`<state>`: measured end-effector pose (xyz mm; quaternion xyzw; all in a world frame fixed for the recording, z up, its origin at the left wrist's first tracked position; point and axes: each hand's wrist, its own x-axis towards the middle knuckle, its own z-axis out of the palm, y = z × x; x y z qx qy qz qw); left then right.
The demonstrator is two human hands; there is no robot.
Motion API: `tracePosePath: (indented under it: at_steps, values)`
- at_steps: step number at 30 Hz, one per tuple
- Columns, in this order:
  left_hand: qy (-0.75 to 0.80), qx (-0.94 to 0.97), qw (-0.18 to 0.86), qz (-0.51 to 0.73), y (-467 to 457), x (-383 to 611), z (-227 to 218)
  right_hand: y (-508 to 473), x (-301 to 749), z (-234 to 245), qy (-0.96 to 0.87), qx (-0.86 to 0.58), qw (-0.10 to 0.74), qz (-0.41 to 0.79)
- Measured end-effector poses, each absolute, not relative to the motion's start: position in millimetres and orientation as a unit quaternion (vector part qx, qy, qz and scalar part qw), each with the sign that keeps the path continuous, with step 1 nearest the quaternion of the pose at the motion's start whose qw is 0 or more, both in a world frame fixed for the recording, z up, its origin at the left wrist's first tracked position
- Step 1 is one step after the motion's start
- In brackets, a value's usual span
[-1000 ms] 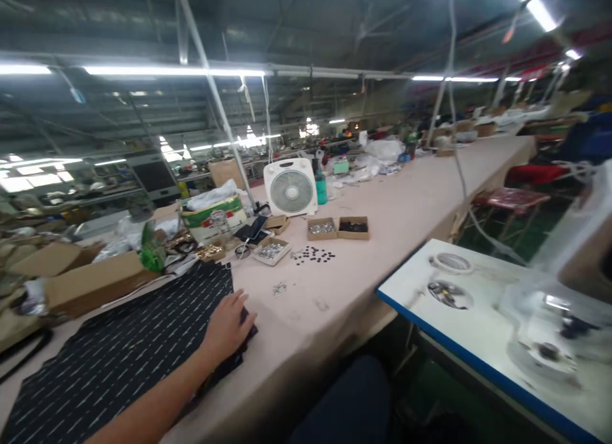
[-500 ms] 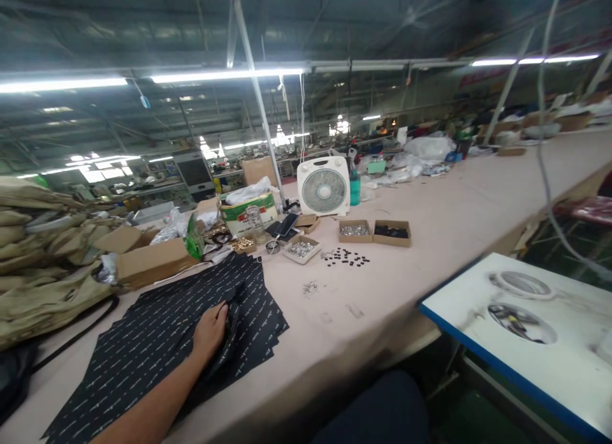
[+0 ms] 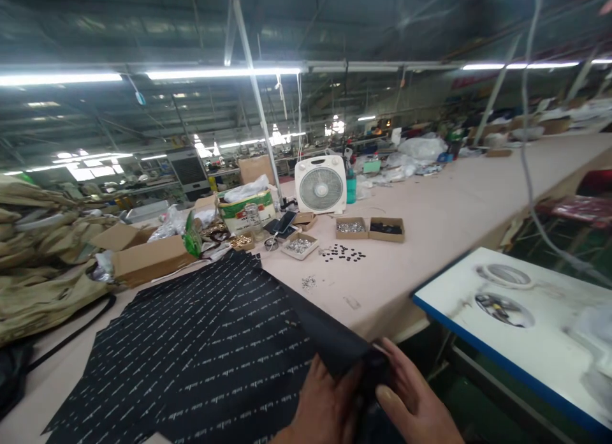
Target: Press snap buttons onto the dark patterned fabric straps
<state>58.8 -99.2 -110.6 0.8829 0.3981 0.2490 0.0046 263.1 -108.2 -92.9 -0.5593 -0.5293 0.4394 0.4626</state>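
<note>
Black fabric [image 3: 229, 342] with rows of small white print lies over layered sheets of the same cloth at the table's left front. Its right side is lifted and folded near the table edge, showing a plain dark underside. My right hand [image 3: 414, 396] is closed around the bunched dark edge, thumb on the near side. Close to its left, my left hand [image 3: 322, 399] grips the cloth by the same fold. Some of its fingertips are hidden by the cloth and blurred.
Small boxes of metal pieces [image 3: 351, 227] and black pieces [image 3: 386, 229] stand mid-table, with loose black bits [image 3: 344, 252] nearby. Behind them is a white fan [image 3: 320, 184]. A cardboard box [image 3: 148, 259] and khaki cloth [image 3: 43, 259] lie left. A white-topped, blue-edged table [image 3: 521, 355] is at right.
My left hand has moved right and toward me, drawing out the black fabric, which now spreads to the table's front edge. My right hand has come into view, holding its edge.
</note>
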Motion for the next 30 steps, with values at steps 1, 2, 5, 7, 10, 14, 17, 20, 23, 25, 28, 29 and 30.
tracePosePath:
  at_steps: [1, 2, 5, 7, 10, 14, 17, 20, 23, 25, 28, 29, 30]
  values:
    - [0.368, 0.901, 0.020, 0.229, -102.9, 69.3, -110.1, -97.7, 257.4, -85.5, -0.532, -0.576, 0.451, 0.427]
    - [0.339, 0.915, 0.032, 0.215, -105.8, 76.2, -108.2, -88.4, 255.0, -79.4, -0.534, -0.598, 0.435, 0.410]
    - [0.288, 0.931, 0.031, 0.223, -107.5, 73.0, -96.0, -75.6, 267.8, -73.2, -0.515, -0.645, 0.424, 0.373]
    - [0.319, 0.911, -0.005, 0.261, -99.0, 55.9, -83.8, -81.0, 286.3, -78.2, -0.486, -0.671, 0.432, 0.355]
    - [0.397, 0.870, -0.070, 0.284, -66.7, 29.3, -62.4, -98.4, 310.3, -91.9, -0.460, -0.673, 0.441, 0.374]
    - [0.401, 0.900, -0.027, 0.170, -8.3, 22.1, -41.4, -113.4, 329.1, -114.7, -0.413, -0.623, 0.475, 0.464]
    - [0.405, 0.908, 0.103, 0.031, 18.4, 32.8, -36.8, -120.2, 342.2, -119.5, -0.399, -0.663, 0.464, 0.432]
    - [0.404, 0.900, 0.161, -0.011, 24.7, 47.3, -34.9, -130.6, 343.3, -93.1, -0.473, -0.743, 0.436, 0.188]
    - [0.375, 0.905, 0.198, 0.004, 21.1, 62.6, -29.1, -134.6, 320.9, -49.1, -0.621, -0.668, 0.406, -0.049]
    - [0.352, 0.907, 0.230, 0.024, 17.5, 71.5, -23.4, -125.8, 300.2, -31.4, -0.716, -0.601, 0.349, -0.067]
    - [0.316, 0.912, 0.254, 0.062, 13.1, 78.9, -17.7, -99.5, 280.8, -38.9, -0.779, -0.565, 0.267, 0.053]
    - [0.306, 0.912, 0.263, 0.070, 12.3, 79.4, -17.8, -90.5, 279.0, -47.4, -0.778, -0.567, 0.245, 0.118]
    - [0.298, 0.911, 0.277, 0.073, 11.9, 79.1, -19.2, -82.9, 279.0, -56.2, -0.766, -0.574, 0.230, 0.178]
